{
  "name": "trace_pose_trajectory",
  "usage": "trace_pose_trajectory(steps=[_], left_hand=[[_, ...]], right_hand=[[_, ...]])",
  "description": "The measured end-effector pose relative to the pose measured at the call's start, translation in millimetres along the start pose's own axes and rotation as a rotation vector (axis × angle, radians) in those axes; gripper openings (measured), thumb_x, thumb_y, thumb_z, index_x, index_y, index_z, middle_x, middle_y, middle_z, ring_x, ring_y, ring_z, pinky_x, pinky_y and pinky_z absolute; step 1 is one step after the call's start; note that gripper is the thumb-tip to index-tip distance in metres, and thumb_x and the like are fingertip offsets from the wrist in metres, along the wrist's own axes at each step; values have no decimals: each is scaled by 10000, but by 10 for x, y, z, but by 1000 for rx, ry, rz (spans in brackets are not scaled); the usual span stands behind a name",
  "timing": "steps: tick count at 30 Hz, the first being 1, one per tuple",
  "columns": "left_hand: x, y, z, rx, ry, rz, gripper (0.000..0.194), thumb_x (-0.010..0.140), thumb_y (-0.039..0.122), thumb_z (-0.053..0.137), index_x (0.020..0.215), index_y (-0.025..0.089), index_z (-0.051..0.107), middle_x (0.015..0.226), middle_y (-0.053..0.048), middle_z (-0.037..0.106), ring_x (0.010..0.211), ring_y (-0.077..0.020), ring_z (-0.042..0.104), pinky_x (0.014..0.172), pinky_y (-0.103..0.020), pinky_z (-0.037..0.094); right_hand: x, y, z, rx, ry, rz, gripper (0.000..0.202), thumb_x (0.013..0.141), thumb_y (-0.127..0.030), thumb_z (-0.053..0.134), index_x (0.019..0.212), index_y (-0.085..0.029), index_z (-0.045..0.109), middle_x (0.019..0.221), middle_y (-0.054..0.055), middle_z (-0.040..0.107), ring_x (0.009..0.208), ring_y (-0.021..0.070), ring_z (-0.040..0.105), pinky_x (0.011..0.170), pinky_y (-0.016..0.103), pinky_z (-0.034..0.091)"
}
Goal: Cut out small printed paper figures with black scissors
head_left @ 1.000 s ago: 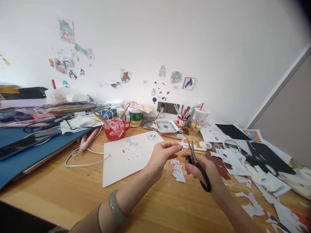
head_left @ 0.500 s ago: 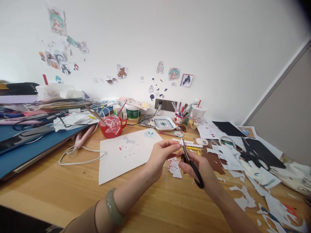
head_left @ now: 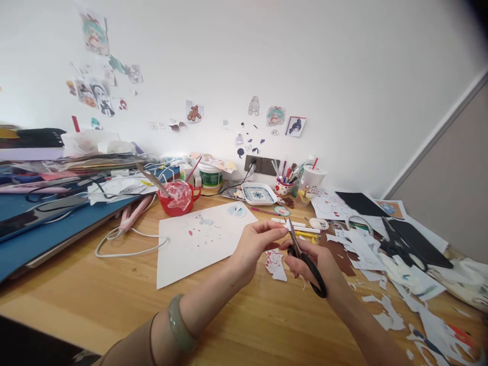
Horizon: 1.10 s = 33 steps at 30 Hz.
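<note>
My right hand (head_left: 314,259) grips a pair of black-handled scissors (head_left: 310,267), its fingers around the handles and the blades pointing up and away. Close to the blade tips, my left hand (head_left: 253,246) pinches a tiny white scrap of paper (head_left: 287,224) between thumb and fingertips. Below the hands, a cut sheet with red and pink drawings (head_left: 275,264) lies on the wood. Left of them is a large white sheet (head_left: 202,244) bearing several small coloured cut-outs, with a pale blue cut-out (head_left: 236,209) at its upper corner.
A red mug (head_left: 177,198) stands behind the white sheet, beside a white and green tub (head_left: 211,175). A square patterned dish (head_left: 259,194) and a pen cup (head_left: 283,187) sit near the wall. Paper scraps (head_left: 385,310) and other black scissors (head_left: 404,249) lie at right.
The view has shifted slightly, so most things sit a little further right. The scissors' handles have swung slightly right in my right hand; my left hand keeps its pinch near the blades.
</note>
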<state>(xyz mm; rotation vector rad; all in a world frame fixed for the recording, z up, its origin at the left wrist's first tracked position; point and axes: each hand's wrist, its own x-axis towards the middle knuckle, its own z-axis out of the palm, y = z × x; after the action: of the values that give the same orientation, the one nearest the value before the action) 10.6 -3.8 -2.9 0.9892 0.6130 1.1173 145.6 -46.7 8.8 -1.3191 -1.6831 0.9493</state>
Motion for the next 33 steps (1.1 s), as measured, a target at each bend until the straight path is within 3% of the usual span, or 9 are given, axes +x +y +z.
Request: trace_pose_trajectory(steps=[19, 33], left_hand=[[4, 16, -11, 1, 8, -31, 185, 590, 303, 694, 693, 155, 652, 750, -18, 596, 684, -110, 512, 687, -267, 399], [1, 28, -3, 0, 28, -45, 192, 585, 314, 691, 684, 154, 655, 744, -23, 596, 674, -110, 513, 672, -260, 401]], right_hand=[[1, -40, -7, 49, -1, 72, 160, 636, -292, 607, 736, -182, 548, 534, -57, 459, 459, 88, 425, 448, 207, 356], [-13, 0, -10, 33, -17, 71, 130, 671, -259, 600, 762, -178, 555, 552, -55, 470, 469, 77, 411, 444, 190, 356]])
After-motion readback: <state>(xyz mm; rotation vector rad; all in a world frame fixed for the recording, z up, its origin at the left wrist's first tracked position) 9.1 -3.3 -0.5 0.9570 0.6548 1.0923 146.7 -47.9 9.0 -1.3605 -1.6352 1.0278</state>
